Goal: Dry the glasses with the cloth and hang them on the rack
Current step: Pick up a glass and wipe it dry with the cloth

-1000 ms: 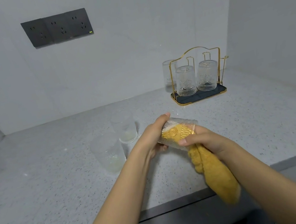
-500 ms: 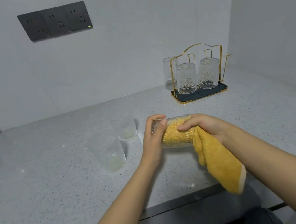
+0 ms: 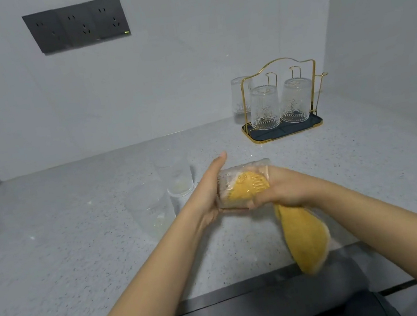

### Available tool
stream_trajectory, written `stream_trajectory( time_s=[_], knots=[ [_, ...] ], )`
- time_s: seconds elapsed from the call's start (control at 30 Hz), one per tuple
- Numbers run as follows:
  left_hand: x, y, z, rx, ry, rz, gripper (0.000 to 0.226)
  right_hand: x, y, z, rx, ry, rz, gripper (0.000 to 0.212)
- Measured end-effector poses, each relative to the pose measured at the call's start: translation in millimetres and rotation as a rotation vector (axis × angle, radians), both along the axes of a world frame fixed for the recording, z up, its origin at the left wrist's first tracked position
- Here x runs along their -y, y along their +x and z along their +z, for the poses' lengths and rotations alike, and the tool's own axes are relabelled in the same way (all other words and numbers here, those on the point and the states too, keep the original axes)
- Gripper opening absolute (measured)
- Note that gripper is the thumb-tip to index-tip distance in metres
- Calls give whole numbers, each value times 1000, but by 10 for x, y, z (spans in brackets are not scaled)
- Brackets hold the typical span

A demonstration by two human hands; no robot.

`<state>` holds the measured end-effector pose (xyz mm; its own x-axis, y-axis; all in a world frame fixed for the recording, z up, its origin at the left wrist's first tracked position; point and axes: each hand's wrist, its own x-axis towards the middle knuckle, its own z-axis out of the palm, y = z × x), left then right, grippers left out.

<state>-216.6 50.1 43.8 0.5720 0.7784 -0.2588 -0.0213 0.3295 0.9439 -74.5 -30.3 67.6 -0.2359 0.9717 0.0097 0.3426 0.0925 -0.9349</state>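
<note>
Two plain tumblers [image 3: 152, 206] stand on the desk [image 3: 53, 248] just left of the hands, and a socket strip [image 3: 76, 26] is on the wall. At the back right, the rack [image 3: 281, 98] holds inverted glasses. The glass [image 3: 244, 185] lies on its side above the desk, long axis left to right, mouth to the right. The left hand [image 3: 207, 193] cups its base, fingers curled round it. The right hand [image 3: 280, 190] grips the cloth [image 3: 304, 238], pushed into the mouth, its tail hanging below.
</note>
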Motion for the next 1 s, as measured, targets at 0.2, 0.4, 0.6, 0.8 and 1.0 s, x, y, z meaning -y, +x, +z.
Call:
stream_trajectory(
  time_s=[0.2,0.4,0.6,0.8,1.0],
  knots=[
    [137,106,-285,190,589,222,44,-59,133,132,-619,-336,-27,30],
    [26,136,68,-23,120,61,40,62,-5,11,540,357,18,49],
    [10,103,-95,19,191,-63,59,-34,136,157,69,78,-71,31],
    [96,249,-191,226,285,207,51,-40,119,167,-271,-141,-57,27],
    [-5,100,79,-17,56,-28,49,-12,96,64,451,382,13,51]
  ],
)
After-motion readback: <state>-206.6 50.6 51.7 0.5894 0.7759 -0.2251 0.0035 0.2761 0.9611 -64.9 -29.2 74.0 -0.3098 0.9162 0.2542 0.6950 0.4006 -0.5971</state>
